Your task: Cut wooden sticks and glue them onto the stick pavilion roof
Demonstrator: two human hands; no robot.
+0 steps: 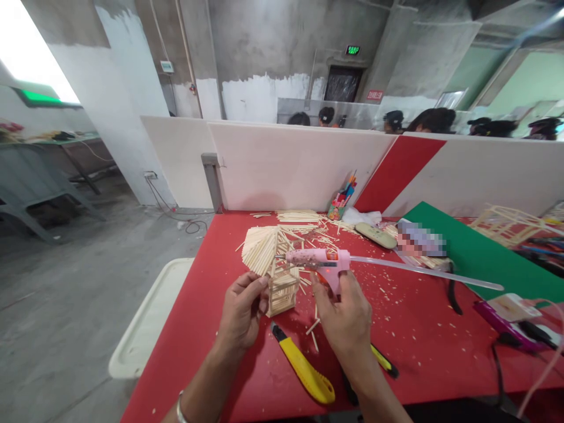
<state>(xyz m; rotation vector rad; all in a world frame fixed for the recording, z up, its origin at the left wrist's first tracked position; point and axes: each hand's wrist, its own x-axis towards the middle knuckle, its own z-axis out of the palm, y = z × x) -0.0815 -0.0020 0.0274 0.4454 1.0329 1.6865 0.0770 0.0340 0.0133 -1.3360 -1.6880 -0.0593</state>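
My right hand is wrapped around the handle of a pink hot glue gun. A long clear glue stick juts out of its back end to the right. The gun's nozzle points left, at the upper part of a small house-like model built from thin wooden sticks. My left hand is closed on the model's left side, with thumb and fingers pinched together. Fanned wooden sticks form a sloping, roof-like panel at its top. Whether the nozzle touches the wood is unclear.
A yellow utility knife lies in front of the model; another cutter is partly behind my right wrist. Loose sticks, a pen cup, a green board and a purple power strip occupy the red table.
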